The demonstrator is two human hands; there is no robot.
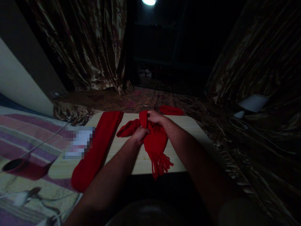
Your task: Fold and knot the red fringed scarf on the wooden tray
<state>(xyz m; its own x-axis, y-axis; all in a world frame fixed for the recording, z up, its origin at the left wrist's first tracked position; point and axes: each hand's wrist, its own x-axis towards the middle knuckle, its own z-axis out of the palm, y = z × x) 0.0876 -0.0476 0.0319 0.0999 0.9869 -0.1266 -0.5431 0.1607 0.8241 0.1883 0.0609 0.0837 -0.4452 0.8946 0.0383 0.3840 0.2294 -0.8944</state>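
Observation:
A red scarf (156, 141) with a fringed end lies bunched on a pale wooden table (138, 161), its fringe hanging toward the near edge. My left hand (140, 134) is closed on its folded middle, thumb pressed on the cloth. Just beyond, my right hand (155, 117) grips the upper fold, with some fingers hidden in the fabric. A loop of the scarf sticks out to the left. Another long red cloth, folded lengthwise (98, 144), lies across the table's left side and hangs over the near edge.
A red fabric piece (171, 110) sits past the table's far edge. At left are a striped bedspread (21, 128), a dark red cylinder (25, 169), cables and a blurred-out paper (77, 142). A white lamp (254, 103) stands at right, near heavy curtains (94, 47).

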